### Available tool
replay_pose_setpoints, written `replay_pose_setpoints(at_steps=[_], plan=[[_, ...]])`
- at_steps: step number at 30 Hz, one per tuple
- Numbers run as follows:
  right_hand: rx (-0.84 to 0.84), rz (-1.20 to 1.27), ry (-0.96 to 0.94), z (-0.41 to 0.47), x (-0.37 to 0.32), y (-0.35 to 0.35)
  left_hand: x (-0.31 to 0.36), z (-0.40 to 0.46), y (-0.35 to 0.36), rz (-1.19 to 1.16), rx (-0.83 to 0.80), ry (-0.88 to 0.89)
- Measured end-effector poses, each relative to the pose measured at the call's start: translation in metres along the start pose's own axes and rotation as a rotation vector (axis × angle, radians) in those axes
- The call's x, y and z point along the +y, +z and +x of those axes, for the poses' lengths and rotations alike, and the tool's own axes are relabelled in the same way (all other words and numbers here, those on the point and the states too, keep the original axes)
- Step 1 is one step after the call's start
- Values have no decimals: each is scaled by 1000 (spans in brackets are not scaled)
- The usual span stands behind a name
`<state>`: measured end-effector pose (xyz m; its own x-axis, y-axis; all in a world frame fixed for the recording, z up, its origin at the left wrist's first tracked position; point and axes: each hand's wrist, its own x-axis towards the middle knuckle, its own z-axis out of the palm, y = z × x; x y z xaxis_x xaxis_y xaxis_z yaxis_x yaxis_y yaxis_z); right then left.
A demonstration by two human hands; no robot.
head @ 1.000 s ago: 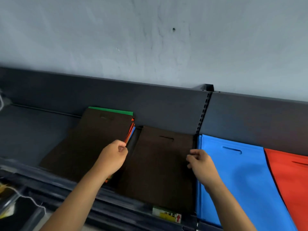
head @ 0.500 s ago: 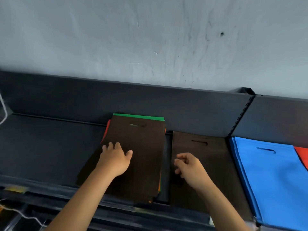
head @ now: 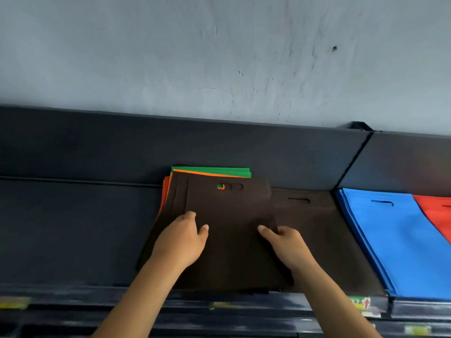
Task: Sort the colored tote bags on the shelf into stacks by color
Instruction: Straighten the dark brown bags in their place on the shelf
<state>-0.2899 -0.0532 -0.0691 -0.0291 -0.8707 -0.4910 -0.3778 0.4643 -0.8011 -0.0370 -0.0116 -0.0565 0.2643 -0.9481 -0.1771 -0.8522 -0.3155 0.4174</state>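
On the dark metal shelf (head: 73,228), a mixed pile (head: 210,172) shows thin green and orange edges at its back and left. A flat, matte brown bag (head: 231,215) with a slot handle tops it. The left hand (head: 181,237) rests flat on this bag, fingers relaxed. The right hand (head: 284,242) pinches its right edge, thumb on top. Just beside lies a brown stack (head: 317,230), partly overlapped, then blue bags (head: 395,240) and red bags (head: 436,213).
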Motion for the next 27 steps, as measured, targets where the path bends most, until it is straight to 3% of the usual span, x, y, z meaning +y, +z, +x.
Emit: replay_pose_setpoints(at_steps=[2,5,10,14,18,27], plan=[[59,21,-1,-2,-2,0,-5,3,0,10,42,-2],[154,-4,-72,4,3,1,-13,10,0,41,-25,-26],[30,81,-48,7,4,1,-9,7,-3,-37,4,66],[-22,150,-41,4,0,1,-19,7,-4,61,43,-4],[-78,222,-14,-1,-4,0,-13,8,-1,-4,31,25],[-46,264,-57,-1,-10,-18,4,16,-5,-45,89,44]])
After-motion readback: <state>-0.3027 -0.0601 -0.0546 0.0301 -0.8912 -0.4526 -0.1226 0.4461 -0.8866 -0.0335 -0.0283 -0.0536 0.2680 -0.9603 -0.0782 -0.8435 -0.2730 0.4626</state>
